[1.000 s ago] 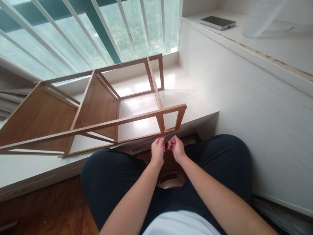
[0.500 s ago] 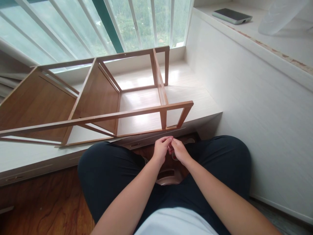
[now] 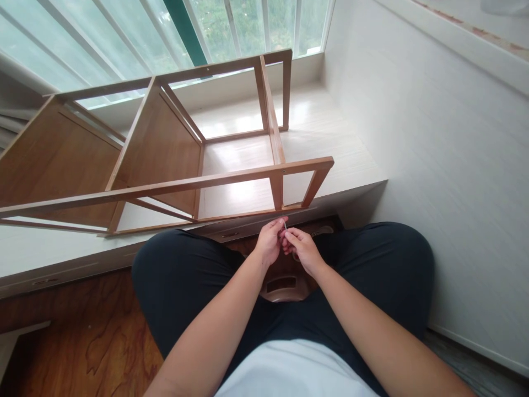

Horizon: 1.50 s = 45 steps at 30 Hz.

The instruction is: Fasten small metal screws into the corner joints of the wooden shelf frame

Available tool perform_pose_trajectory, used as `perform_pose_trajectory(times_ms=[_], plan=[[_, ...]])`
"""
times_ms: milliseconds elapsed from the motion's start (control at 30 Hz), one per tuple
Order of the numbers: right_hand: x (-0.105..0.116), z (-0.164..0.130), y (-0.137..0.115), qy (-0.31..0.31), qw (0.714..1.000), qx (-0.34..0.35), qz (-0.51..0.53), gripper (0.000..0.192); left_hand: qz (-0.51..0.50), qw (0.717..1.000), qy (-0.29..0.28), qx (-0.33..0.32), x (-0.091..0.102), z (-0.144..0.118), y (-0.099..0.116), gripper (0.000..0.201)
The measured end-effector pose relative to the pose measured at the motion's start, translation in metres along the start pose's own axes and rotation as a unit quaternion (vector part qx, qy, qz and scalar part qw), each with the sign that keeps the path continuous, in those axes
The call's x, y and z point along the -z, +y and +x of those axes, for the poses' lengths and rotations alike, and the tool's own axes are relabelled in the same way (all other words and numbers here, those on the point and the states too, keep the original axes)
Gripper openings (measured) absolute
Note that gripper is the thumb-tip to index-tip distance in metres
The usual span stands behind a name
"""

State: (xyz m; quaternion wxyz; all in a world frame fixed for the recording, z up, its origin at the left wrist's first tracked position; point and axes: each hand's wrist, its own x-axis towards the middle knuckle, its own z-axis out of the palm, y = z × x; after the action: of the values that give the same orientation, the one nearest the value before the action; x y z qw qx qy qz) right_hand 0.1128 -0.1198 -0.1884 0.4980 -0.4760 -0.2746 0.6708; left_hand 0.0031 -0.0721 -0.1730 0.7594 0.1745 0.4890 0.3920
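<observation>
My left hand and my right hand meet between my knees, just in front of the ledge. A thin silvery metal rod sticks up from the pinched fingers of my right hand. Its kind is too small to tell. The left fingers are pinched beside the rod's tip; what they hold, if anything, is hidden. Beyond both hands, a brown wooden shelf frame lies on its side along the ledge, its nearest corner post just past my fingertips. Neither hand touches the frame.
The frame rests on a pale window ledge with drawers below. To the right rises a white panel. Barred windows stand behind. Beneath me are a brownish stool and a wooden floor.
My view has tilted downward, and the phone on the upper right shelf has left the picture. My fingertips have parted slightly, and the thin metal rod now shows between them.
</observation>
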Motion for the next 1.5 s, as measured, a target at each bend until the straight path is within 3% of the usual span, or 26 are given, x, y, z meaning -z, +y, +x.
perform_pose_trajectory(times_ms=[167, 367, 700, 1500], plan=[[0.005, 0.003, 0.003, 0.052, 0.989, 0.07, -0.122, 0.023, 0.001, 1.0, 0.021, -0.023, -0.003, -0.002, 0.003, 0.048], [0.006, 0.001, -0.007, 0.089, 0.931, 0.208, -0.287, 0.017, 0.041, 0.997, 0.039, -0.049, -0.005, -0.004, -0.002, 0.041], [0.009, -0.001, -0.01, 0.036, 0.887, 0.233, -0.398, 0.02, 0.046, 0.996, 0.034, -0.07, -0.01, -0.007, -0.002, 0.041], [0.005, -0.003, -0.011, 0.038, 0.894, 0.243, -0.374, 0.023, -0.015, 0.997, 0.035, -0.074, -0.008, -0.001, -0.002, 0.048]])
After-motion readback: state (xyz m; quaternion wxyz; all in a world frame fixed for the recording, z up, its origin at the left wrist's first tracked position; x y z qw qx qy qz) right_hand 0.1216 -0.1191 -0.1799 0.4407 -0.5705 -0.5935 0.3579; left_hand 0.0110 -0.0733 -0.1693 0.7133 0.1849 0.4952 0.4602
